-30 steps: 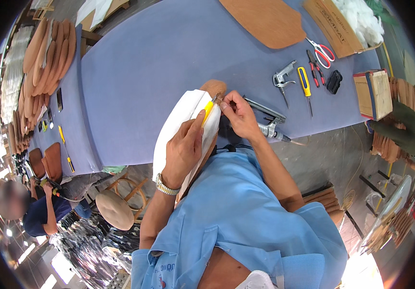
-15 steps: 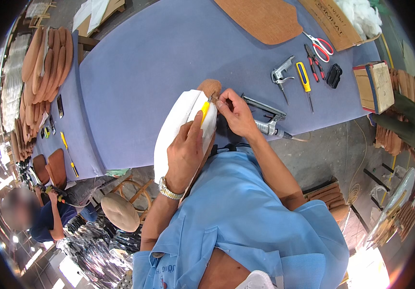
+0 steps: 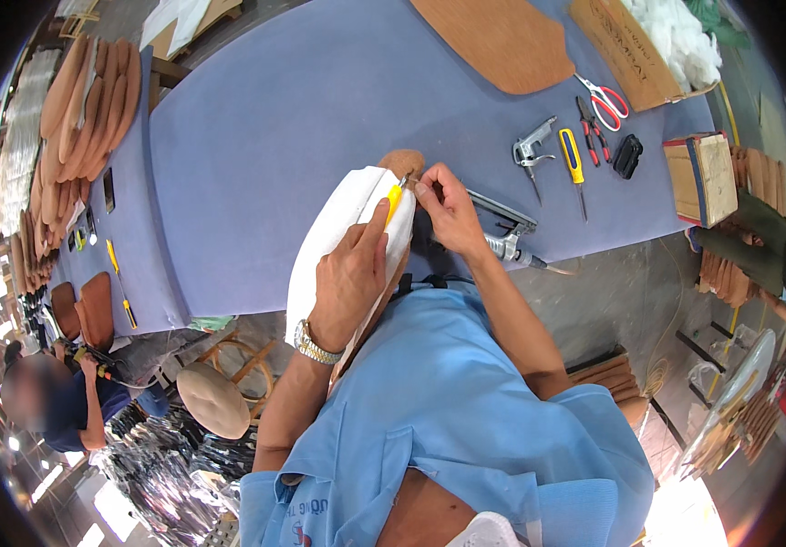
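Two bare hands at work, centre of frame, on one white-covered piece point(image 3: 334, 228), its brown end point(image 3: 402, 162) over the near edge of the blue surface point(image 3: 274, 109). Left hand point(image 3: 349, 281) closed round a yellow-handled tool point(image 3: 395, 201), forefinger along it, tip at the brown end. Right hand point(image 3: 450, 217): thumb and forefinger pinched together beside that tip; what is between them, too small to tell.

Judgement: best done with short, low-angled pushes, the tip steered clear of the right fingertips, the piece braced so it cannot roll, the brown material drawn taut.

Count, upper right: one screwdriver point(image 3: 572, 157), one pair of pliers point(image 3: 586, 113), one pair of scissors point(image 3: 591, 87), one trigger-handled gun point(image 3: 528, 150), one black case point(image 3: 628, 157), one brown panel point(image 3: 502, 46), two boxes, cardboard point(image 3: 621, 59) and smaller point(image 3: 698, 178). Beside the right hand: one metal air tool point(image 3: 507, 244).
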Demonstrator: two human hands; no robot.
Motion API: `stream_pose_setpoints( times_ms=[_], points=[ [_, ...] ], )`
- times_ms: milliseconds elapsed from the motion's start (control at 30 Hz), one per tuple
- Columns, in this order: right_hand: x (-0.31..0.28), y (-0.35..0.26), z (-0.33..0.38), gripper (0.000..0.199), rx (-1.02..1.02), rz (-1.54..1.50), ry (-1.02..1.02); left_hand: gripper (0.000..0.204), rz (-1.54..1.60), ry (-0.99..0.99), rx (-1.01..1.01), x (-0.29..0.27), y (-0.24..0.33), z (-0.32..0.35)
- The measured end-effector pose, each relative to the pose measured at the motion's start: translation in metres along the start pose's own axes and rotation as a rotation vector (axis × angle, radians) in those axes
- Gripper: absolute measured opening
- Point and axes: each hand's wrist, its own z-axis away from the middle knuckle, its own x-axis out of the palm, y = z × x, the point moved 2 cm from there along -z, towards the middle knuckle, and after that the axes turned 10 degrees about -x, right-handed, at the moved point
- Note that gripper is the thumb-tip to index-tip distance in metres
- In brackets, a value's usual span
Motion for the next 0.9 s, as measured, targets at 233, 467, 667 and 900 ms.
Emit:
stream_pose_setpoints(
  times_ms=[233,467,667,900],
  points=[
    [0.003,0.001,0.000,0.011,0.005,-0.008,0.016,0.051,0.001,-0.015,-0.002,-0.004,-0.004,0.007],
    [0.002,-0.004,0.004,0.011,0.049,-0.037,-0.036,0.052,0.098,-0.056,-0.059,-0.009,-0.012,0.015],
    [-0.013,-0.002,0.009,0.012,0.026,-0.276,-0.143,0.051,0.214,0.093,-0.011,0.005,-0.035,0.035],
    [-0.057,-0.037,0.009,0.005,-0.047,-0.263,0.079,0.047,0.800,0.101,-0.392,-0.006,-0.045,0.044]
  ],
)
